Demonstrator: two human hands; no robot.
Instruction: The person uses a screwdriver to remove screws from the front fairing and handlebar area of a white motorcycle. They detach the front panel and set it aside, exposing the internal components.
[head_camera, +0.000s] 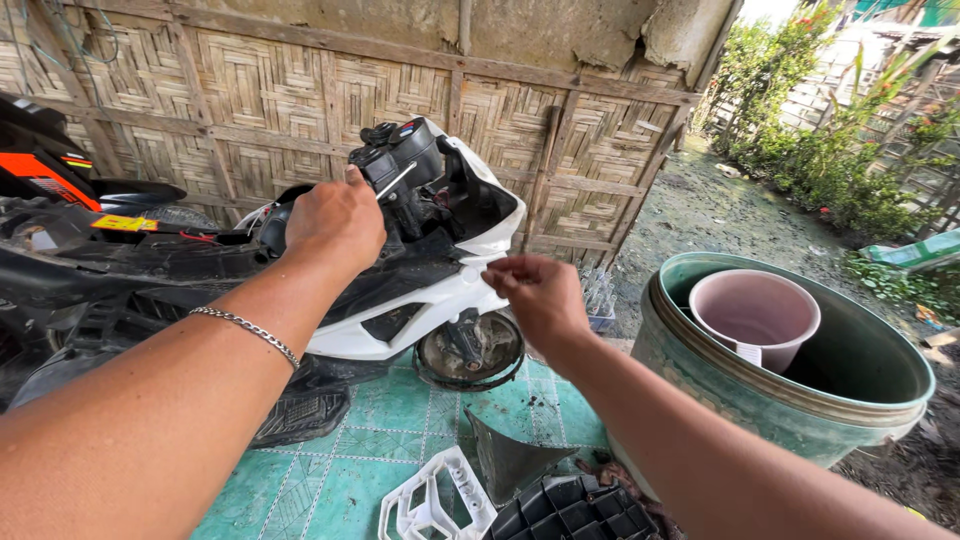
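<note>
A partly stripped scooter (150, 260) with black and white body panels stands in front of me. My left hand (335, 225), a chain bracelet on its wrist, grips the handlebar grip (275, 225) near the brake lever (395, 180). My right hand (540, 295) pinches the edge of the white front panel (440, 305) between its fingertips. Below that panel the front wheel (470, 350) shows.
A large green tub (800, 400) with a pink bucket (755, 315) inside stands at right. Loose white and black plastic parts (500, 495) lie on the green tiled floor (370, 450). A woven bamboo wall (300, 90) is behind; shrubs (840, 170) grow at far right.
</note>
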